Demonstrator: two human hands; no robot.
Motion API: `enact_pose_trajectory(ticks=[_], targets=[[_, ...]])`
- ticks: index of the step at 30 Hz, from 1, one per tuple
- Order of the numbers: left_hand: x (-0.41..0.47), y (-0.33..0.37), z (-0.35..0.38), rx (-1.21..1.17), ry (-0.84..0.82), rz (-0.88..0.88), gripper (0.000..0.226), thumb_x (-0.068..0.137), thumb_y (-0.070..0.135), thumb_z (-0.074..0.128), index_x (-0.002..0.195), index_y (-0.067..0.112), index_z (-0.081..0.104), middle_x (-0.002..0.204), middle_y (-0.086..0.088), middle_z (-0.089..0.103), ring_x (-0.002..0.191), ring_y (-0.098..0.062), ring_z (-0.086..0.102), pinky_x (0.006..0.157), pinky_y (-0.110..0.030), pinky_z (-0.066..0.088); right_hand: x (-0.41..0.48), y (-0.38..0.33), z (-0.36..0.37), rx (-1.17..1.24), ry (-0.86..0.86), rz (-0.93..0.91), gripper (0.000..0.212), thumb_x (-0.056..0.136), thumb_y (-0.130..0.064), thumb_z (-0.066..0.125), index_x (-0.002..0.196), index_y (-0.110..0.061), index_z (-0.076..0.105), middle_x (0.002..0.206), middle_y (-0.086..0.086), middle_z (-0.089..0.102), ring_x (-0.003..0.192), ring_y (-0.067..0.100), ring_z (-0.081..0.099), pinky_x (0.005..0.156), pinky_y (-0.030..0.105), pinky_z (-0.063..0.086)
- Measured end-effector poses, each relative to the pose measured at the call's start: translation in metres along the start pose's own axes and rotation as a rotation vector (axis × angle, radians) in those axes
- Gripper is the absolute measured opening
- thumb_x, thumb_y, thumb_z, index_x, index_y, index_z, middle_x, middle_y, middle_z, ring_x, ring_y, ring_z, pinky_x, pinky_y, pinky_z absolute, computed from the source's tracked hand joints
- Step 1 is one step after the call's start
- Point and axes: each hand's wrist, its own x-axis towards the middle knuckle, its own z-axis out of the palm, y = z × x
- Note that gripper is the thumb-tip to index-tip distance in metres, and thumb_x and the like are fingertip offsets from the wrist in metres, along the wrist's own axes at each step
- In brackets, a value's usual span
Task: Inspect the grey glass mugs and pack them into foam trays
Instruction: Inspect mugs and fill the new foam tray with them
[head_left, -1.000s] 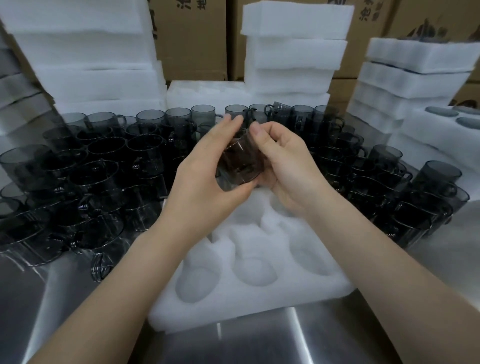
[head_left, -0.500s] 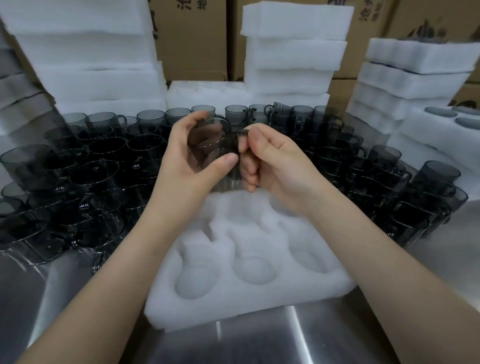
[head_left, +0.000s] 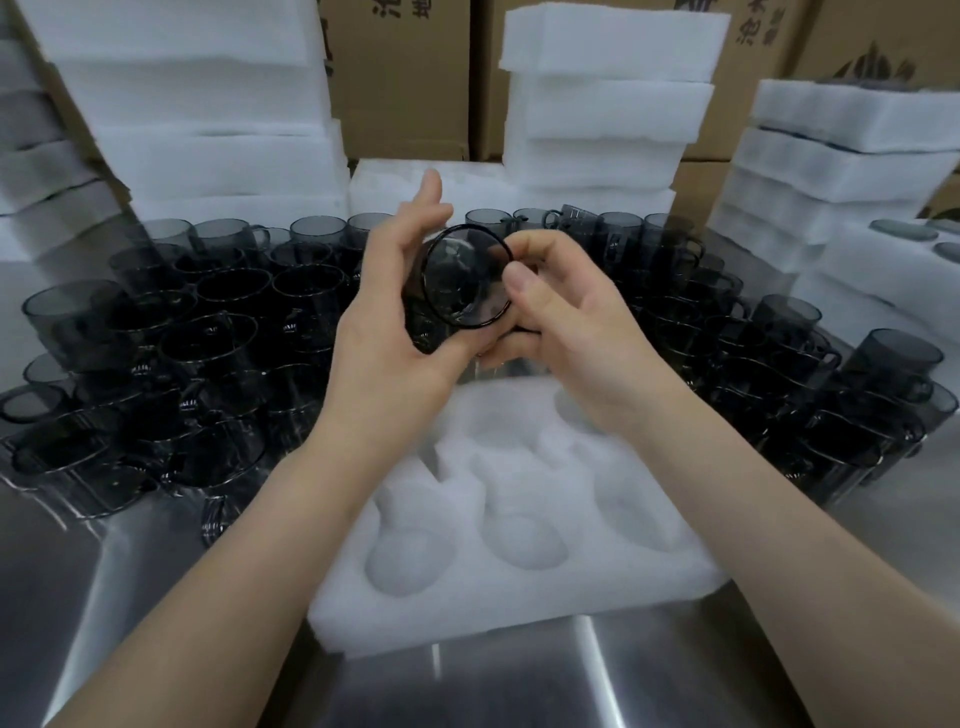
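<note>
A grey glass mug (head_left: 464, 280) is held up between both hands, tipped so its round mouth faces me. My left hand (head_left: 395, 332) cradles its left side and base, with the thumb under the rim and the fingers stretched up behind it. My right hand (head_left: 561, 317) pinches the right edge of the rim with thumb and forefinger. Below the hands lies a white foam tray (head_left: 519, 587) with several empty moulded pockets. Many more grey mugs stand on the left (head_left: 208, 332) and on the right (head_left: 779, 364).
Stacks of white foam trays rise at the back left (head_left: 197, 104), centre (head_left: 608, 104) and right (head_left: 841, 156), with cardboard boxes (head_left: 400, 78) behind. A packed foam tray (head_left: 904, 270) sits at the far right. The steel table (head_left: 519, 686) runs along the front.
The mug has been turned from its side so that its mouth faces me. My left fingers have straightened up behind it, and my right hand has shifted to the rim.
</note>
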Motion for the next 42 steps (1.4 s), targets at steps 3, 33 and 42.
enact_pose_trajectory(ticks=[3, 33, 42], targets=[[-0.001, 0.000, 0.000, 0.002, -0.028, -0.015, 0.068, 0.077, -0.001, 0.076, 0.133, 0.017, 0.041, 0.157, 0.001, 0.032, 0.136, 0.005, 0.037, 0.108, -0.018, 0.036, -0.001, -0.003, -0.002, -0.012, 0.047, -0.006, 0.020, 0.089, -0.024, 0.058, 0.107, -0.015, 0.056, 0.103, 0.023, 0.063, 0.077, 0.030, 0.065, 0.065, 0.040, 0.056], [-0.001, 0.002, -0.001, -0.144, -0.282, -0.166, 0.061, 0.066, -0.001, 0.075, 0.116, 0.025, 0.054, 0.120, 0.009, 0.059, 0.117, -0.014, 0.058, 0.102, -0.034, 0.048, 0.018, -0.027, -0.002, -1.232, -0.063, -0.233, 0.036, 0.075, -0.003, 0.071, 0.108, -0.012, 0.063, 0.090, 0.004, 0.067, 0.085, 0.024, 0.059, 0.078, 0.042, 0.047], [0.004, -0.002, -0.009, -0.309, 0.035, -0.334, 0.065, 0.076, -0.020, 0.067, 0.124, 0.018, 0.045, 0.129, -0.007, 0.055, 0.110, -0.012, 0.063, 0.088, -0.022, 0.052, 0.010, -0.034, -0.026, -0.497, 0.281, -0.123, 0.013, 0.092, -0.008, 0.064, 0.093, -0.019, 0.071, 0.077, 0.000, 0.071, 0.060, 0.013, 0.066, 0.058, 0.026, 0.056]])
